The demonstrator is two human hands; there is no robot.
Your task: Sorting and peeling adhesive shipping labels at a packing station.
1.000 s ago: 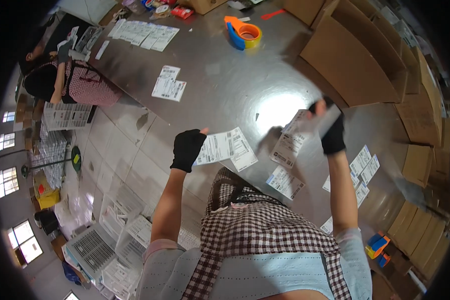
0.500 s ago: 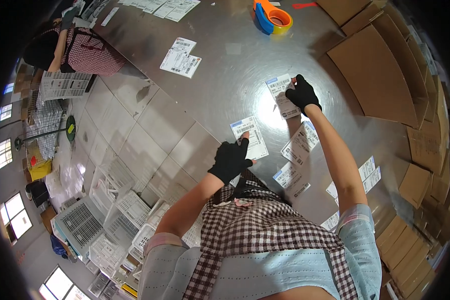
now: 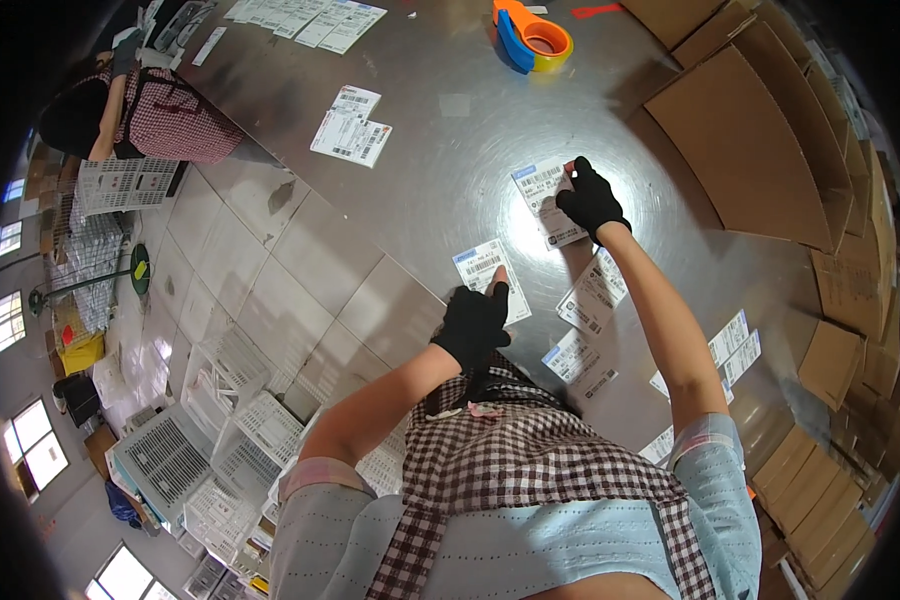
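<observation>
My left hand (image 3: 473,322), in a black fingerless glove, grips the lower part of a white printed shipping label (image 3: 478,262) near the table's edge, one bare fingertip lying over its print. Farther off and to the right, my right hand (image 3: 594,197), gloved the same way, pinches the right edge of another shipping label (image 3: 538,190) just over the table. Whether either label is a single sheet or a stack, I cannot tell. Below the right-hand label, a group of overlapping labels (image 3: 594,292) lies on the metal table (image 3: 420,200), with more labels (image 3: 580,362) nearer my apron.
Farther off are a label pair (image 3: 352,130), an orange and blue tape dispenser (image 3: 535,40) and rows of labels (image 3: 320,22). Cardboard boxes (image 3: 740,150) line the right side. Labels (image 3: 735,345) lie by my right arm. White crates (image 3: 170,450) stand at left; a co-worker (image 3: 175,115) is at far left.
The whole view has shifted slightly, so the table's contents sit a little farther left. My left hand has moved slightly right over its label. My right hand still pinches the same label.
</observation>
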